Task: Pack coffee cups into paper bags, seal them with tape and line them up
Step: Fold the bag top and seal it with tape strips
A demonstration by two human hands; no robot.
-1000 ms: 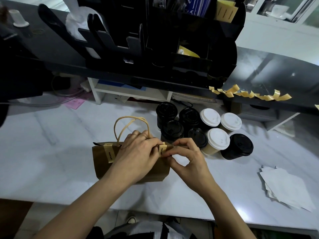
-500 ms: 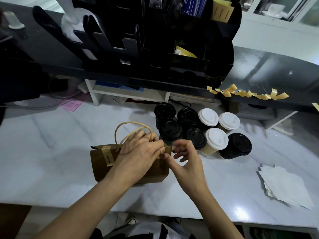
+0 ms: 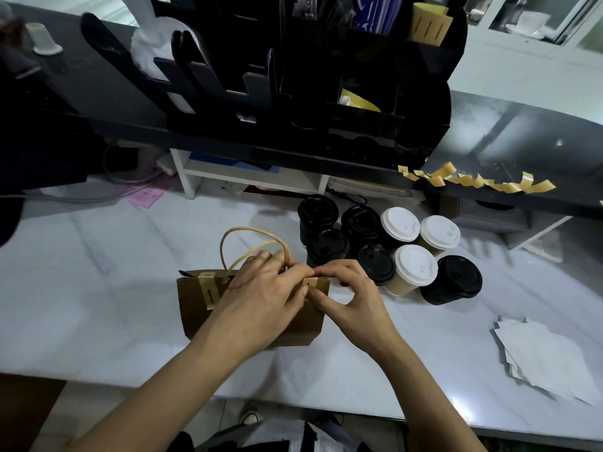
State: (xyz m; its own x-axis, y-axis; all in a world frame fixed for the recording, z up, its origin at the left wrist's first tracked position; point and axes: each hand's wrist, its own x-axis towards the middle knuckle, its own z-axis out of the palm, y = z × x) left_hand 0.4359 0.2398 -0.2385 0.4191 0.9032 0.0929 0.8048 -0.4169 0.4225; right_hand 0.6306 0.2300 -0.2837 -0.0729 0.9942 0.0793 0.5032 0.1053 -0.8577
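A brown paper bag [image 3: 202, 316] with rope handles stands on the white marble counter [image 3: 98, 272]. One tan tape strip [image 3: 208, 290] is folded over its top edge at the left. My left hand [image 3: 264, 288] grips the bag's top at the middle. My right hand [image 3: 349, 295] pinches a second tape strip [image 3: 310, 283] against the bag's right top corner. Several coffee cups stand just right of the bag, some with black lids [image 3: 329, 244] and some with white lids [image 3: 414, 265].
Precut tan tape strips [image 3: 476, 182] hang along the edge of the dark raised shelf at the right. A black organizer rack [image 3: 326, 76] fills the back. White paper sheets [image 3: 548, 353] lie at the counter's right. The counter's front edge runs just below the bag.
My right hand drew back briefly, then returned to the bag's right top corner and now pinches the tape there. My left hand has stayed on the bag's top.
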